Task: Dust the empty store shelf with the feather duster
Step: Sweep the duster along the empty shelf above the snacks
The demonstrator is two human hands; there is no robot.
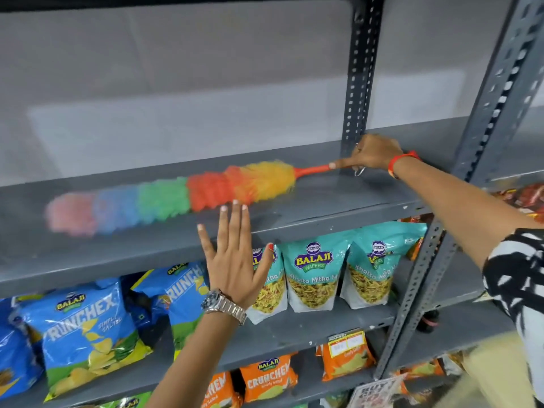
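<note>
Duster laid across the grey shelf (323, 198)
Right hand (372, 153) reaches out, fingers (338, 164) wrapped round the feather duster (176, 198) handle; left hand (235, 260) raised flat, fingers spread, holding nothing.

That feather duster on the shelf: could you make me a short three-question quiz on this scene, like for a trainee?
1. True or false: the right hand holds the feather duster by its orange handle.
2. The left hand is: A) open, holding nothing; B) gripping a snack bag; C) holding a cloth.
3. What lies on the empty shelf besides the duster?

Key: 1 true. 2 A. 3 Nothing visible; the teal snack bags stand on the shelf below.
</note>
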